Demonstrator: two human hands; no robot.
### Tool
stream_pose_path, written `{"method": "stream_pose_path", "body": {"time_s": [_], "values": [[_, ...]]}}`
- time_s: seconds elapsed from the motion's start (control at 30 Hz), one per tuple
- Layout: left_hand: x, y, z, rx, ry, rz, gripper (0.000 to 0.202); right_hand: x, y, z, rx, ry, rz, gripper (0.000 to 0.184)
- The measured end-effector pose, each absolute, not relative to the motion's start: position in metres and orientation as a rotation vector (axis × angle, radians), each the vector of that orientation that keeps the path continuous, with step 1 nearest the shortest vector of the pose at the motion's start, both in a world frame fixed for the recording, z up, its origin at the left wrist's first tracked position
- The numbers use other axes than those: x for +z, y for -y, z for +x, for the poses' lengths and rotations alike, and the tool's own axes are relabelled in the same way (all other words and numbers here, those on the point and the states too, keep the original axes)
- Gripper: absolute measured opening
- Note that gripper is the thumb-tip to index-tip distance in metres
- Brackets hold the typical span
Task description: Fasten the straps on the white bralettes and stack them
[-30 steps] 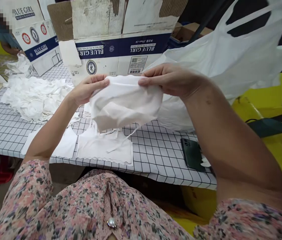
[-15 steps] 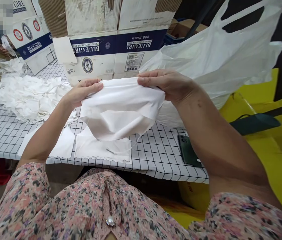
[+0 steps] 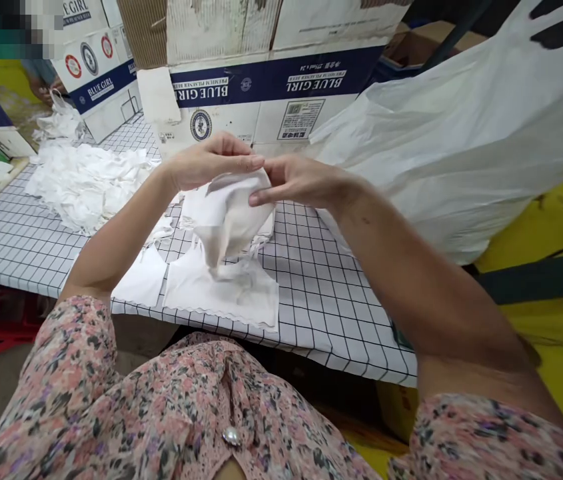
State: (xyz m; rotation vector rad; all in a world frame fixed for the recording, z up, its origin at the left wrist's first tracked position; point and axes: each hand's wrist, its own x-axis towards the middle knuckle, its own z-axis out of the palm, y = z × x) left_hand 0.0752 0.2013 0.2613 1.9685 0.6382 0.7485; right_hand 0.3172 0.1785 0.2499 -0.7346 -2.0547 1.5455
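— What has moved?
— The hands are closing together, and the white cloth (image 3: pixel 228 217), stretched wide a moment ago, is now hanging bunched between them.
— And the fingers?
— The left hand (image 3: pixel 206 163) is pressing its fingers together on the top edge; the right hand (image 3: pixel 301 187) is pinching it from three o'clock.
— Where is it hanging?
— Over the flat stack (image 3: pixel 221 297) on the checked table (image 3: pixel 321 293), its tail touching; a loose pile (image 3: pixel 86 187) is lying at ten o'clock.
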Motion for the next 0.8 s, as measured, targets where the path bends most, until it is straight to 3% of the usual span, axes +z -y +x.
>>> {"method": "stream_pose_path", "body": {"time_s": [0.27, 0.57, 0.8], "values": [[0.267, -0.2, 0.02, 0.754, -0.751, 1.772, 0.046, 0.266, -0.181, 0.349, 1.425, 1.642, -0.879, 0.062], [0.268, -0.197, 0.061, 0.768, -0.694, 1.902, 0.034, 0.265, -0.178, 0.313, 1.396, 1.999, -0.819, 0.055], [0.263, -0.19, 0.041, 0.564, -0.725, 1.919, 0.051, 0.265, -0.196, 0.333, 1.353, 1.799, -0.826, 0.041]]}}
